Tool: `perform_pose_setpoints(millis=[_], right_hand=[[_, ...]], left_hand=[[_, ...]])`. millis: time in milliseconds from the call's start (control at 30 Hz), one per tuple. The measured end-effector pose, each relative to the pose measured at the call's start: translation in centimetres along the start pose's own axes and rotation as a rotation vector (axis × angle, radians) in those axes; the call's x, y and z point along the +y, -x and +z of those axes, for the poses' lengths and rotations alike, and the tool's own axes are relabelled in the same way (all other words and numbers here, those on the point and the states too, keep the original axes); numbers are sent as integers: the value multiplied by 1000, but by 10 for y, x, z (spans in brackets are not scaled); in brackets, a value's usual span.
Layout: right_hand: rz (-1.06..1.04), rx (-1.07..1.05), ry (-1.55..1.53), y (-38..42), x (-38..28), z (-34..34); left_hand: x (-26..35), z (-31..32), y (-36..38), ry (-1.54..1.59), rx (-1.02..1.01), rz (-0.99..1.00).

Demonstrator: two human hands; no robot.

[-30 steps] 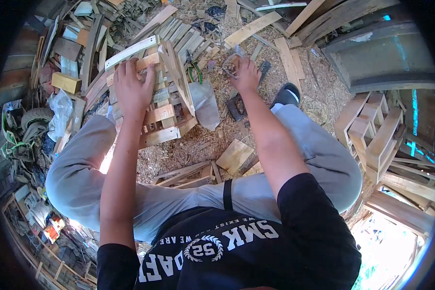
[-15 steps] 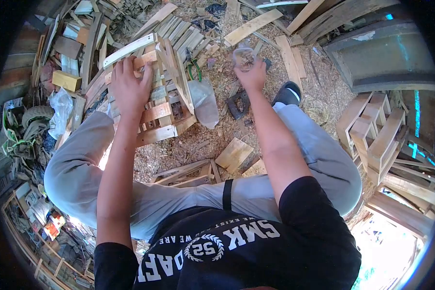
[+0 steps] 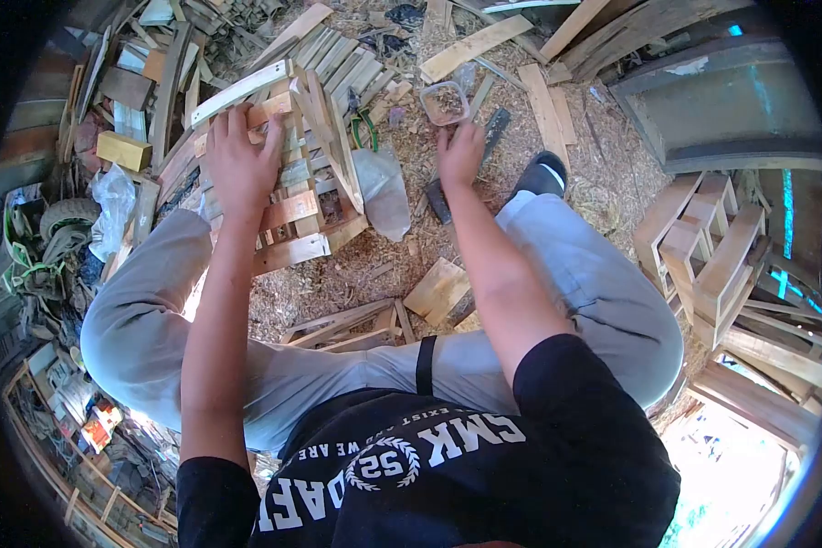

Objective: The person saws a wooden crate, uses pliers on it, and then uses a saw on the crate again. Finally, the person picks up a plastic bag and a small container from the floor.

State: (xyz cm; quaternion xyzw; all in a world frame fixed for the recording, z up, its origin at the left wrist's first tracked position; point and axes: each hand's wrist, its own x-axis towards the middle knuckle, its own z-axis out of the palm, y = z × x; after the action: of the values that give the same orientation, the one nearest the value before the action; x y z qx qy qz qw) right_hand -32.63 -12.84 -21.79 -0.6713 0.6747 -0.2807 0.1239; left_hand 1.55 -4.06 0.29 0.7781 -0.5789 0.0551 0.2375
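My left hand (image 3: 244, 160) rests on a slatted wooden frame (image 3: 288, 210), its fingers curled over a slat near the top edge and the thumb apart. My right hand (image 3: 460, 153) is at the near edge of a clear plastic container (image 3: 445, 103) on the ground. Its fingers are bent, and whatever they hold, if anything, is too small to make out. Just right of that hand lies a dark tool (image 3: 496, 128). Between the frame and my right arm is a clear plastic bag (image 3: 384, 194), with green-handled pliers (image 3: 364, 131) above it.
Wood shavings cover the ground. Wooden strips (image 3: 347, 73) lie beyond the frame, and a yellow block (image 3: 124, 152) sits at the left. A slatted wooden piece (image 3: 703, 247) stands at the right. A board (image 3: 437, 290) lies before my lap.
My right hand has moved slightly left and toward me, off the container, which now sits on the ground. More of the dark tool shows. My left hand stays on the frame.
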Motion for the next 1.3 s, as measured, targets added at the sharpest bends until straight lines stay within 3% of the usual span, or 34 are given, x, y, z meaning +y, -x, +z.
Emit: perform_pose_setpoints(millis=[133,267,433,833,1300], right_hand=[[-138,-173,64,46,11,5],[-121,-180,40,53,7,4],[-258,-235,44,50,7,-2],[-145,-304,209,50,-1,6],[-137,-291,93,55,17,7]], left_hand=[[-2,2,1,22,15,13],[-2,3,2,5,22,14],[1,-1,2,17,6,-2],[-1,1,3,12,31,38],[-1,3,4,18,43,35]])
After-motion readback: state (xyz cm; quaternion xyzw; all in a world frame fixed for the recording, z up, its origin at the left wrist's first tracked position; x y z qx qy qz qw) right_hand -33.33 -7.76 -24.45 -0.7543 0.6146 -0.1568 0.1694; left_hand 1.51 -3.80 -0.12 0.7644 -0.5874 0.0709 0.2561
